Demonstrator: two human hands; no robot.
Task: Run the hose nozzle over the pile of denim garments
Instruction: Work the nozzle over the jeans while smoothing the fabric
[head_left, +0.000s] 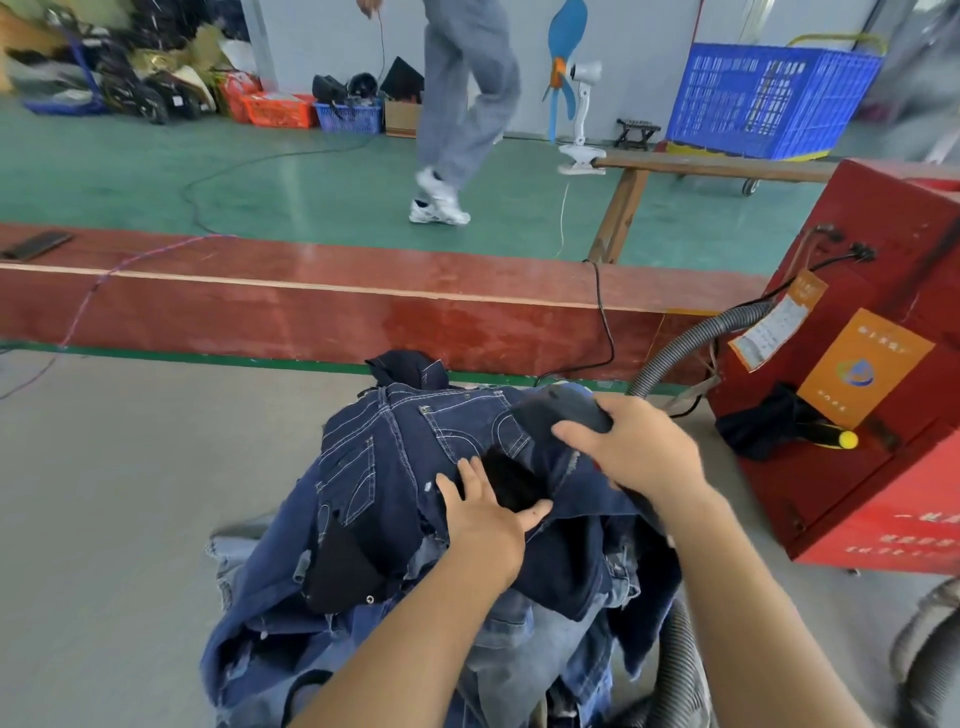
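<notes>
A pile of denim garments (447, 525) is heaped on the grey counter (130, 493), towards its near edge and right of the middle. The dark hose nozzle (558, 410) is gripped by the right hand (631, 447) and held against the top of the pile, by a stitched back pocket. The left hand (480, 512) is laid flat on the denim, fingers straight, just beside the nozzle. A ribbed grey hose (691, 345) is seen beside a red machine (883, 415) at the counter's right edge.
</notes>
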